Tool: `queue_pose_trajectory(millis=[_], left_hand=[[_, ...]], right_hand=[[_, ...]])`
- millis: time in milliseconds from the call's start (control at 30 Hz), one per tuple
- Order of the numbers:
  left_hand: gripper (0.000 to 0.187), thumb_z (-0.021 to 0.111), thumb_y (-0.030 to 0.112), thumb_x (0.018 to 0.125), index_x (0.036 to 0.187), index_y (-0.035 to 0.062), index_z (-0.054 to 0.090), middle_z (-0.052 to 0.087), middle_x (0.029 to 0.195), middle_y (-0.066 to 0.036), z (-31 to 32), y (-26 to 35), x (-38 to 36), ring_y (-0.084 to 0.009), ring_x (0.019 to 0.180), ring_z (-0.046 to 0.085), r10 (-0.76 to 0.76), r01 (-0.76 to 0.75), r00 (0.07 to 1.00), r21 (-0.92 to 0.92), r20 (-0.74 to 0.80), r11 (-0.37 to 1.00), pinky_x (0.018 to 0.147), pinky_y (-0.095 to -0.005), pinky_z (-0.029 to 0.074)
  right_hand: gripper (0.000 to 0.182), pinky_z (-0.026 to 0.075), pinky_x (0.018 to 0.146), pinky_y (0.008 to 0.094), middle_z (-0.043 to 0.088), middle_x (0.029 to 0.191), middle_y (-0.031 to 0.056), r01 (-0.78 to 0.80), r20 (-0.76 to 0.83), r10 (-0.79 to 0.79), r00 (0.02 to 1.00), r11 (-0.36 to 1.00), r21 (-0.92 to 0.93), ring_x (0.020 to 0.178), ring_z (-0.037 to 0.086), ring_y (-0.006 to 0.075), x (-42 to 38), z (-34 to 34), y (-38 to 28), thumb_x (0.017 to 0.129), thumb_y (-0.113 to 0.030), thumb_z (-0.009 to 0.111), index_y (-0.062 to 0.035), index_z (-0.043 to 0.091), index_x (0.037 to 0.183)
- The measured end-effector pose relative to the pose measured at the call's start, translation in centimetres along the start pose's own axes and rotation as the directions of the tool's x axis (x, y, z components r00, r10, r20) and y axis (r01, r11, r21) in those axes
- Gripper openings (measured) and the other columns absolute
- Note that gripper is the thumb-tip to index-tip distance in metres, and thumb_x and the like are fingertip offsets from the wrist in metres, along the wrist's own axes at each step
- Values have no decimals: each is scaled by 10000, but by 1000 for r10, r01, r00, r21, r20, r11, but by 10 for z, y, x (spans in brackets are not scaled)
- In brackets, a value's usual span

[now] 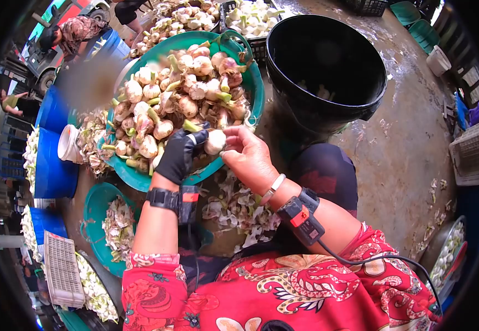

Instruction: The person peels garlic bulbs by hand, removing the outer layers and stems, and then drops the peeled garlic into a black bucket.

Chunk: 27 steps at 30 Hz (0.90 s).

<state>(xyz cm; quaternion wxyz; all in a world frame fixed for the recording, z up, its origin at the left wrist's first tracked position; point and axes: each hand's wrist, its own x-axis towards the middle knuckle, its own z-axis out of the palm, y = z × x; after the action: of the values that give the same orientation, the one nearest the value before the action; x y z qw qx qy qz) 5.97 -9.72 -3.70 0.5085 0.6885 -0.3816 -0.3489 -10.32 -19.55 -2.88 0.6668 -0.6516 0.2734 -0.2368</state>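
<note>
My left hand (176,156), in a black glove, grips a whitish garlic bulb (214,142) with a green stem stub near its fingers. Fingers and thumb of my bare right hand (248,156) pinch the bulb's right side. Both hands are over the near rim of a teal basin (258,91). Heaped in that basin are unpeeled garlic bulbs (187,106) with purplish, dirty skins and cut stems. Loose garlic skins (238,212) lie below my hands.
A tall black bucket (289,105) stands right of the basin, with a few pale bulbs inside. At left are a smaller teal basin (92,212) of skins, blue tubs (56,165) and a crate (63,270). Another person (77,36) bends at the upper left.
</note>
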Motion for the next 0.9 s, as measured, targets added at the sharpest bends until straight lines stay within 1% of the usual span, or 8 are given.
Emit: queue_pose_trajectory(millis=[33, 100, 233, 333, 433, 633, 767, 900], left_hand=[[245, 548, 182, 929, 1083, 4, 616, 651, 909, -35, 5, 25, -13, -123, 774, 603, -237, 196, 969, -380, -65, 904, 705, -274, 486], [326, 505, 202, 965, 1215, 2, 569, 652, 961, -49, 7, 32, -37, -129, 865, 609, -222, 125, 969, -556, -109, 822, 764, -271, 485], [304, 540, 175, 946, 1180, -13, 589, 635, 1055, -61, 19, 34, -84, -149, 933, 613, -83, -5, 968, -344, -238, 939, 819, -281, 493], [235, 531, 77, 934, 1130, -18, 620, 652, 990, -104, 18, 27, -104, -161, 891, 632, 255, -142, 920, 354, -298, 925, 767, -279, 500], [205, 525, 74, 933, 1088, -12, 627, 650, 932, -88, 26, 31, -113, -148, 823, 629, 144, -210, 881, -98, -450, 973, 695, -277, 516], [149, 532, 49, 915, 998, -38, 620, 641, 939, -85, 16, 25, -119, -138, 843, 624, -79, -99, 894, -365, -441, 926, 708, -271, 513], [170, 531, 48, 915, 1053, -24, 599, 641, 973, -69, 12, 25, -126, -137, 861, 618, -11, -73, 905, -181, -425, 981, 743, -268, 509], [197, 527, 34, 902, 1073, -15, 612, 640, 1007, -59, 23, 34, -123, -136, 854, 617, -70, -122, 886, -376, -459, 918, 747, -275, 509]], right_hand=[[526, 487, 841, 379, 601, 1069, 182, 108, 1, -108, 994, 990, -95, 997, 595, 313, -1, -1, -1, 694, -139, 708, -46, 538, 1183], [819, 448, 935, 376, 458, 1269, 221, 280, 172, -258, 951, 953, -118, 1186, 460, 325, -7, -1, -10, 655, -152, 779, -76, 364, 1357], [715, 486, 849, 324, 540, 1158, 168, 304, 246, -333, 910, 941, 148, 1052, 542, 245, -15, 16, -2, 679, -101, 790, -57, 446, 1304], [635, 506, 787, 277, 581, 1102, 101, 164, 340, -231, 911, 963, 215, 997, 560, 172, -24, 25, 0, 738, -67, 763, -45, 464, 1298], [578, 507, 784, 258, 591, 1104, 61, -65, 414, -100, 905, 928, 366, 996, 558, 130, -27, 31, 2, 804, -61, 716, -33, 449, 1316], [496, 482, 854, 266, 588, 1133, 62, -270, 486, 7, 874, 838, 474, 1000, 565, 123, -29, 36, 1, 895, -123, 619, 4, 420, 1332], [514, 475, 859, 260, 582, 1125, 52, -303, 498, 10, 867, 804, 511, 989, 562, 118, -29, 39, 0, 905, -129, 606, -7, 395, 1357], [535, 462, 866, 255, 569, 1122, 43, -132, 492, -111, 863, 892, 432, 988, 544, 104, -33, 41, -5, 918, -124, 585, -21, 356, 1390]])
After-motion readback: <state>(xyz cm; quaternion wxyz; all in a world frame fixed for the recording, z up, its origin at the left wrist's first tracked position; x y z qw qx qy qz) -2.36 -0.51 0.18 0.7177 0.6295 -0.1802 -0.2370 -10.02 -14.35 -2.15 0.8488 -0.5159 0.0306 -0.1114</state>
